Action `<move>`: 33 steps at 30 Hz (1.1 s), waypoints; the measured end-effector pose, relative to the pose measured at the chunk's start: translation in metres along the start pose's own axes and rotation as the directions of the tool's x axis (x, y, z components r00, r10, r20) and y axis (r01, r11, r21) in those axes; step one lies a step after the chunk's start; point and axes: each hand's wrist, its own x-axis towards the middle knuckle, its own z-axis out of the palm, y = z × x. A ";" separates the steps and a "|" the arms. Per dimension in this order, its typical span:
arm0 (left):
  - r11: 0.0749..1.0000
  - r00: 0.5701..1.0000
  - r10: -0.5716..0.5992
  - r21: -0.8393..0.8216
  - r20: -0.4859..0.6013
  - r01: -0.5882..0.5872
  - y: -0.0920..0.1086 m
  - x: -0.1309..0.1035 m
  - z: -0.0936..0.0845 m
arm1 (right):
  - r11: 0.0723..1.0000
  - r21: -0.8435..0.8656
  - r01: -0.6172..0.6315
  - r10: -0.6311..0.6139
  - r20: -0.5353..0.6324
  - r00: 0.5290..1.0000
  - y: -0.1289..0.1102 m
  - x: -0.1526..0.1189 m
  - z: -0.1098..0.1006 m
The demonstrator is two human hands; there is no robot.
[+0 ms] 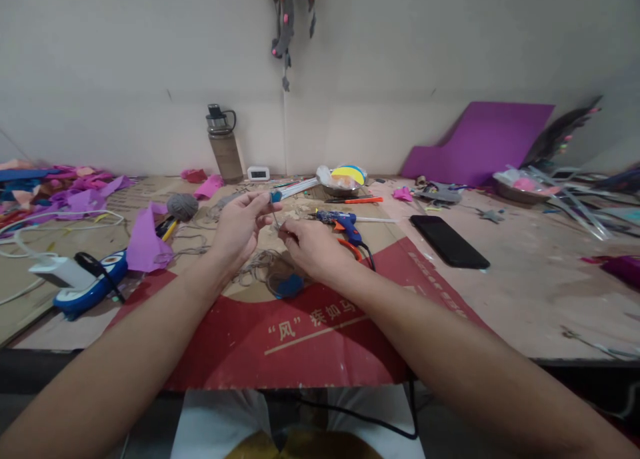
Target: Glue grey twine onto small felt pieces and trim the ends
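My left hand (pixel 244 222) is raised above the table, its thumb and fingers pinching a small blue piece (pixel 276 196) that looks like felt. A thin grey strand of yarn (pixel 275 219) runs down from there toward my right hand (pixel 315 247). The right fingers are closed on that strand, with their tips partly hidden. Below both hands, loose grey yarn (pixel 255 266) lies tangled on the red and brown cardboard (pixel 240 339). Another blue piece (pixel 290 286) rests beside the tangle. Just past my right hand lies a blue glue gun (pixel 345 224) with a clear stick in its back.
A phone (pixel 449 241) lies to the right. Behind are a bowl (pixel 345 191) of bits, an orange pen-like tool (pixel 364 200) and a bottle (pixel 225 146). On the left are a yarn ball (pixel 183 206), purple scraps (pixel 147 239) and a blue power strip (pixel 90 292) with cables.
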 end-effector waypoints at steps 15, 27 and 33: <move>0.989 0.997 0.050 -0.139 -0.060 -0.058 0.002 0.015 -0.012 | 0.795 -0.323 -0.514 0.538 -0.016 0.843 0.085 0.000 -0.053; 0.988 0.999 -0.006 -0.152 -0.053 -0.002 0.001 0.012 -0.014 | 0.804 0.070 -0.591 0.594 -0.123 0.795 0.095 0.005 -0.049; 0.987 0.998 -0.031 -0.158 -0.064 0.020 -0.002 0.014 -0.015 | 0.736 0.638 -0.225 0.449 -0.212 0.868 0.056 0.009 -0.051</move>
